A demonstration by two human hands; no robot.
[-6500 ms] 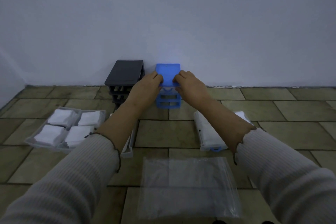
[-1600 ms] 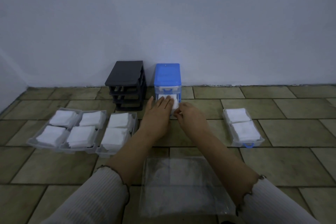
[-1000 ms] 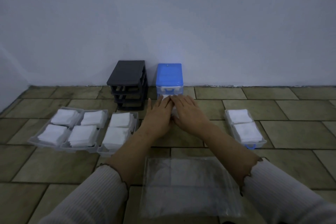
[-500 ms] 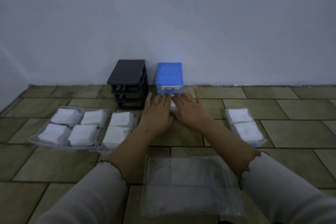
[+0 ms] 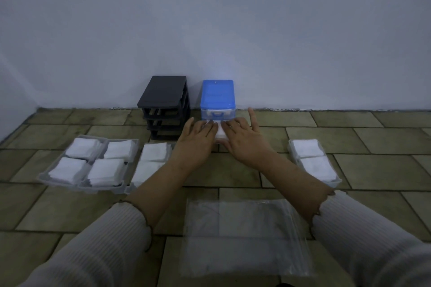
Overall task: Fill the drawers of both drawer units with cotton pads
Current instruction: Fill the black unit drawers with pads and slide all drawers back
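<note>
The blue drawer unit (image 5: 217, 95) stands against the wall with its top drawer in. Just below it, a clear drawer full of white cotton pads (image 5: 219, 132) sticks out of the unit, mostly hidden by my hands. My left hand (image 5: 196, 141) and my right hand (image 5: 242, 140) lie flat on the pads with straight fingers, side by side. The black drawer unit (image 5: 164, 106) stands to the left of the blue one with all its slots bare.
Three clear drawers of cotton pads (image 5: 98, 163) lie on the tiled floor at the left, and one more filled drawer (image 5: 312, 161) at the right. A clear plastic zip bag (image 5: 242, 237) lies close in front of me. The wall is right behind the units.
Both hands have slid forward toward the blue unit, pushing the filled drawer further into it. My fingers went from pinching the pads to lying flat on them.
</note>
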